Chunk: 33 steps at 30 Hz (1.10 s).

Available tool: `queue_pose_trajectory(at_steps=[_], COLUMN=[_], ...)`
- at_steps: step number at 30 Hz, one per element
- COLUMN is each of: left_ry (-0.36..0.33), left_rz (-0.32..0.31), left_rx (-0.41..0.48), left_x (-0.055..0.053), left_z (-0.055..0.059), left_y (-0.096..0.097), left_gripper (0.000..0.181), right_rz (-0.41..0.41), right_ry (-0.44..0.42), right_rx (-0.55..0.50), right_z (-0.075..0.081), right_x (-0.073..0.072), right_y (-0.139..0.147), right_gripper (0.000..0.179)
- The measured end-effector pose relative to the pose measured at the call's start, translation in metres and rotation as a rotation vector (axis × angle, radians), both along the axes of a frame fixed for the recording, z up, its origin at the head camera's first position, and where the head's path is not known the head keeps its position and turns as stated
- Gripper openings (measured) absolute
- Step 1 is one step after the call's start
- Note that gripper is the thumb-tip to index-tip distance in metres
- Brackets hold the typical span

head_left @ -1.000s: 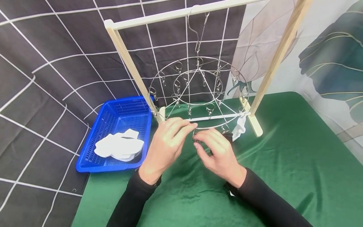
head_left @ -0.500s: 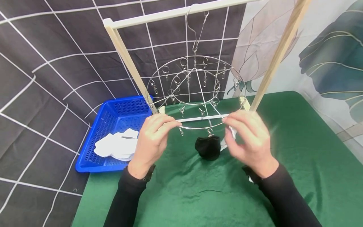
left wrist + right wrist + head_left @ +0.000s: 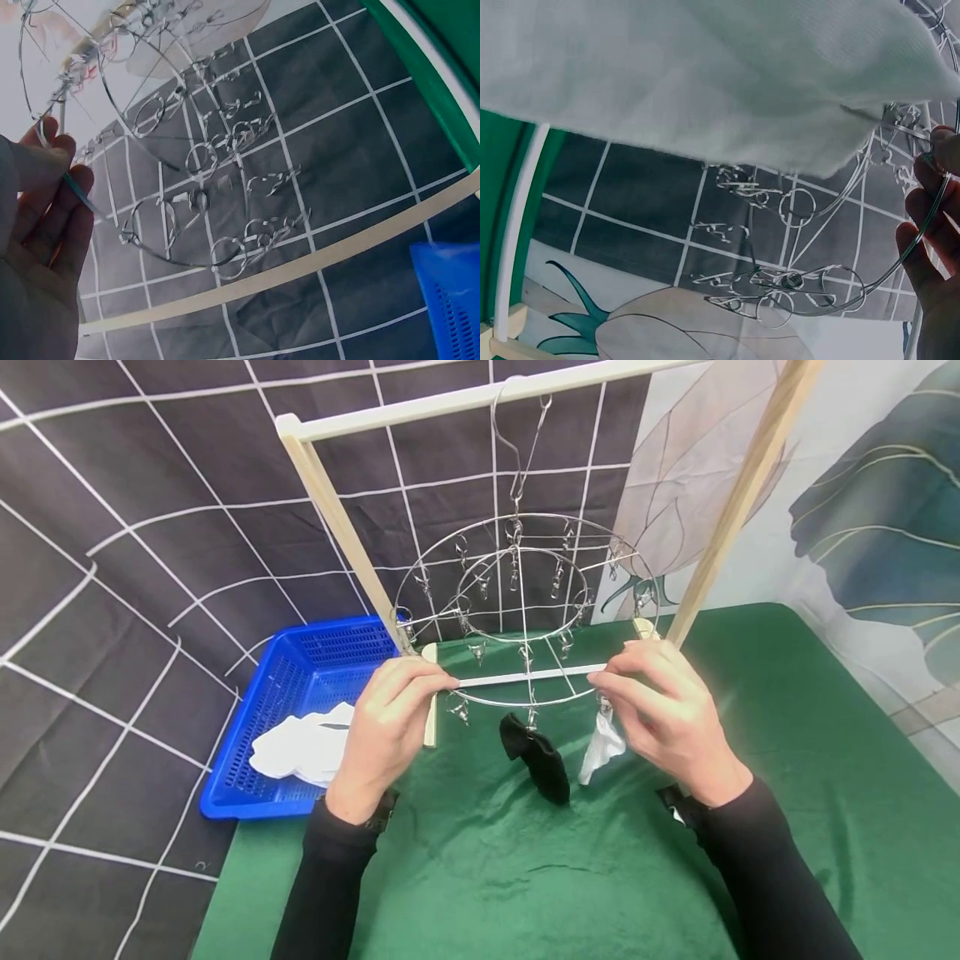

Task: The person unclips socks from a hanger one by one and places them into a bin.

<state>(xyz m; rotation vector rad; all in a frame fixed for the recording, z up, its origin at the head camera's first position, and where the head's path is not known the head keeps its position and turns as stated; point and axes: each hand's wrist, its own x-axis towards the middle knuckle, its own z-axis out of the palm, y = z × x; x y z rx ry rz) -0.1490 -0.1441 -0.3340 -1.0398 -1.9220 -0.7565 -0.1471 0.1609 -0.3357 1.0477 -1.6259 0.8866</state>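
Observation:
A round wire clip hanger point(image 3: 491, 700) hangs by its hook from the rack's top bar. My left hand point(image 3: 386, 731) pinches the outer ring at its front left between thumb and fingers, as the left wrist view confirms. At the front right, my right hand point(image 3: 671, 718) pinches the same ring. Between the hands a black sock point(image 3: 546, 768) dangles from a clip. Beside the right hand a small white sock point(image 3: 602, 750) hangs from another clip; its pale fabric point(image 3: 705, 75) fills the top of the right wrist view. Several bare metal clips surround the rings.
Over a green cloth point(image 3: 480, 877) stands the wooden rack point(image 3: 420, 410), its posts left and right of the hanger. To the left sits a blue basket point(image 3: 225, 806) with white fabric pieces point(image 3: 296, 747) inside. A dark gridded sheet point(image 3: 187, 560) covers the back.
My hands have parted from the front clip to opposite sides of the ring. The hanger has turned, carrying the black and white socks leftward along the front; the black sock now hangs free.

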Motion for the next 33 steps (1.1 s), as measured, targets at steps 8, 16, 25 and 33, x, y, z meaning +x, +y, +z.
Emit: queue_pose_trajectory(at_steps=[8,16,25,33], left_ry=[0.112,-0.558,-0.989,-0.979], left_rz=[-0.119,-0.338,-0.498,-0.625], left_rx=[0.188,-0.168,0.090,0.362], left_x=[0.008,0.003,-0.008,0.007], left_z=[-0.018,-0.056,-0.093,-0.077], left_y=[0.009,0.007,0.034,0.050], left_gripper=[0.023,0.018,0.089,0.042], right_rz=[-0.007,-0.004,-0.050,-0.078], right_ry=[0.007,0.005,0.015,0.009], right_rx=[-0.022,-0.001,0.002,-0.003], right_z=[0.002,0.003,-0.003,-0.006], right_x=[0.003,0.009,0.010,0.008], right_y=[-0.006,-0.012,-0.016,-0.017], right_gripper=[0.018,0.020,0.017,0.016])
